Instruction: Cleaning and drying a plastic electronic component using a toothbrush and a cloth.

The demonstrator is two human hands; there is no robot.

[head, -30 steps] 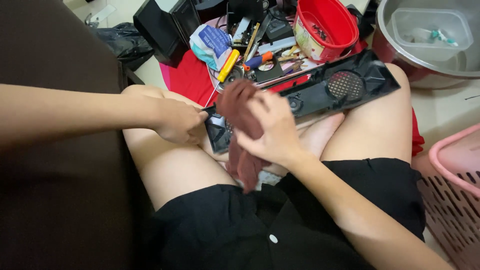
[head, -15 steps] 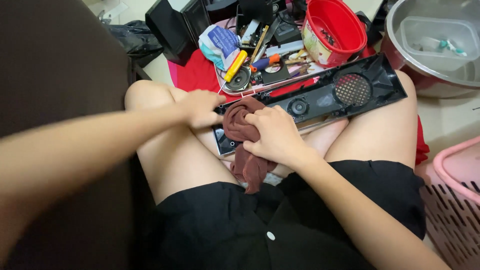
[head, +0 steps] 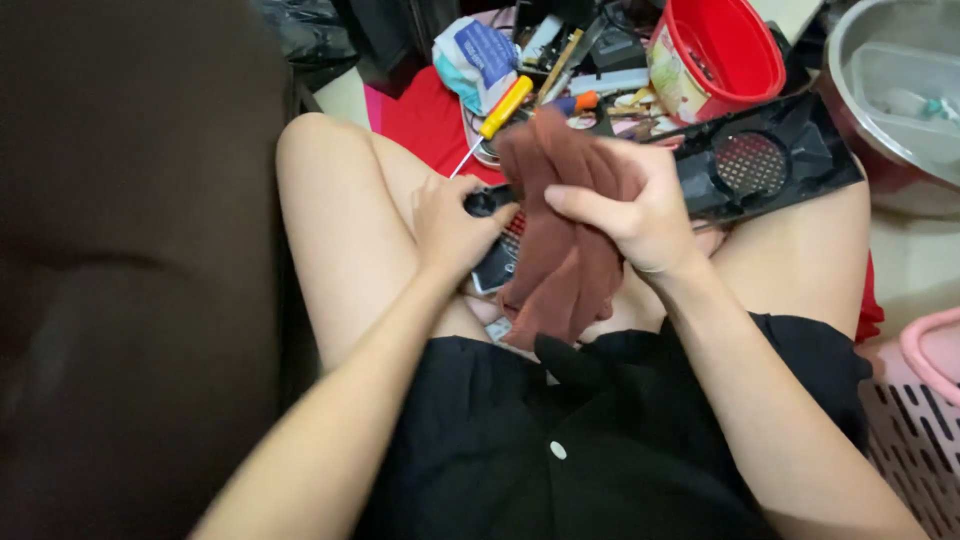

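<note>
Speaker panel (head: 760,165) across the person's lap, under cleaning.
Right hand (head: 640,215) clutches a brown cloth (head: 560,230), now lifted off the panel's middle; left hand (head: 450,225) has slid in, gripping the panel's left end, so wiping pauses between strokes.

R hand (head: 640,215) grips brown cloth (head: 560,230) (over black panel (head: 770,165)).

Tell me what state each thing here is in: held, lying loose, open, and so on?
Brown cloth: bunched in the right hand, draped over the panel.
Black speaker panel: lying across the person's lap, left end held by the left hand.
Yellow-handled screwdriver: lying loose on the floor.
Red bucket: open, tilted.
Metal basin: open, a clear container inside.
Pink basket: partly in view, contents unseen.
</note>
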